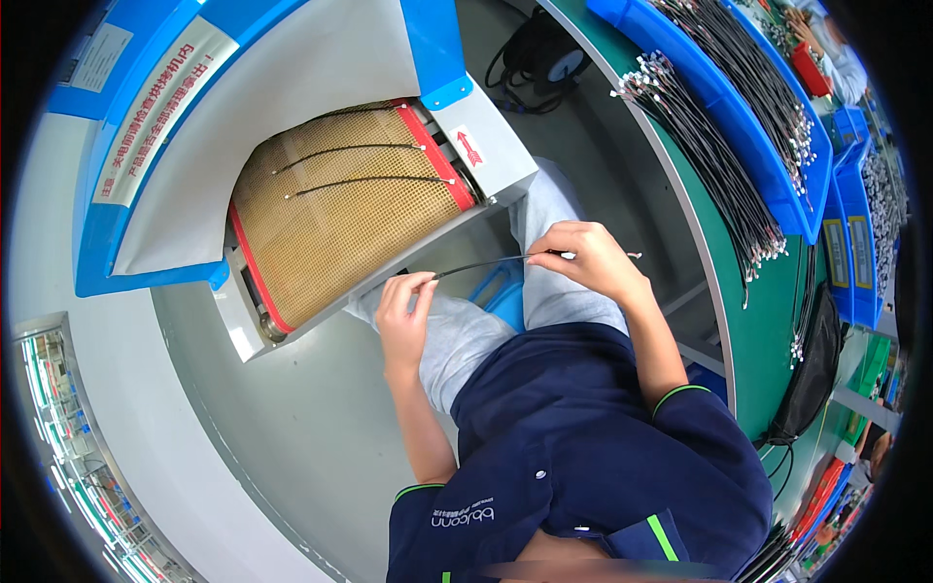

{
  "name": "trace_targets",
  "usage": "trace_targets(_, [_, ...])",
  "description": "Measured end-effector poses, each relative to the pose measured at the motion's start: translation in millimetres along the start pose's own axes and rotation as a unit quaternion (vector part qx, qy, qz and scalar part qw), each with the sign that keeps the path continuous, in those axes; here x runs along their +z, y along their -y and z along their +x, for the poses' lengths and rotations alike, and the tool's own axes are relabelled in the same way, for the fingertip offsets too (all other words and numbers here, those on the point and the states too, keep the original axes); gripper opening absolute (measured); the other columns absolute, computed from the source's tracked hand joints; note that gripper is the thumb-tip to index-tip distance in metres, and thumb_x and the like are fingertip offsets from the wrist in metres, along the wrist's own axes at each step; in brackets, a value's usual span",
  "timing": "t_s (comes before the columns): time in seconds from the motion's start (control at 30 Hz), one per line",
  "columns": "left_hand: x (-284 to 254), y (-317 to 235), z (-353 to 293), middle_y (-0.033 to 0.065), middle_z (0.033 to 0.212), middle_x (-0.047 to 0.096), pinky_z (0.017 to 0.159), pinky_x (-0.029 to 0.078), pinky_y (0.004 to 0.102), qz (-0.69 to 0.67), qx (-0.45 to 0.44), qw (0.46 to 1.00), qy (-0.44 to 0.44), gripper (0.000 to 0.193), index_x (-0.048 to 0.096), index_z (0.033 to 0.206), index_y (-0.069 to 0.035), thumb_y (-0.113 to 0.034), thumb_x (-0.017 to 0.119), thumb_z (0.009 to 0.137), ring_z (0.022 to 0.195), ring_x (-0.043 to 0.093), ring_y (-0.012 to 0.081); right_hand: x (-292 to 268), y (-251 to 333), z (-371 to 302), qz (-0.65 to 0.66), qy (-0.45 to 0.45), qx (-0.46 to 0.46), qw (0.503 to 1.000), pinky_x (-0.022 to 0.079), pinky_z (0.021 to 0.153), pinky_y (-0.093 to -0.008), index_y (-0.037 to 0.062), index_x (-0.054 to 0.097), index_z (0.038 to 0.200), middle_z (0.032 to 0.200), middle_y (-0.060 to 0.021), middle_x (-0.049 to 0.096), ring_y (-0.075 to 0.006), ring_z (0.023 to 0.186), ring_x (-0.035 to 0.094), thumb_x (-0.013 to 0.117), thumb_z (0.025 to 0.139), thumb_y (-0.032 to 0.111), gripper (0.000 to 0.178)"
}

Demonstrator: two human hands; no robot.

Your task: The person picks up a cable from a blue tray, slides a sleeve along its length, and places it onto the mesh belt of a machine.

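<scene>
A thin black cable [481, 264] is stretched between my two hands above my lap. My left hand [403, 309] pinches its left end between thumb and fingers. Farther right, my right hand [586, 257] grips the cable near its other end, where a small white connector shows by the fingers. Ahead and to the left, several similar black cables [374, 182] lie apart from each other on a tan mesh conveyor belt [321, 238] with red edges. Neither hand touches the belt.
A blue and white machine housing [282, 78] arches over the belt. On the right, a green table [714, 209] carries a bundle of black cables [705, 165] and a blue bin [812, 209] with more. A black reel [544, 63] stands beyond the belt. Another person's hand [805, 34] shows far right.
</scene>
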State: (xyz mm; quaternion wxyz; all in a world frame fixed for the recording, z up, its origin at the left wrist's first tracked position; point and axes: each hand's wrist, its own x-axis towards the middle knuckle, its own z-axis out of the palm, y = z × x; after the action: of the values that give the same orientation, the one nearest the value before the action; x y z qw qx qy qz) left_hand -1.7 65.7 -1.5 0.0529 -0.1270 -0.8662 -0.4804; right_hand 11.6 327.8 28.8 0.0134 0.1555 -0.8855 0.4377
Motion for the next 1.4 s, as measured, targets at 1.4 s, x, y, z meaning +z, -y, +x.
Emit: trace_targets(1.4, [24.0,30.4,-25.7,0.0078,0.095,0.062,0.077,0.050,0.0216,-0.548,-0.212,0.789,-0.179,0.014,0.061,0.100,0.002,-0.003,0.058,0.087,0.082,0.059,0.0114,-2.2,-1.3,4.2,-0.010,-0.037,0.017,0.999,0.050,0.063,-0.0326,0.0027,0.064,0.087,0.080,-0.0103,0.062,-0.0253,0.070,0.062,0.064,0.078,0.004,0.009])
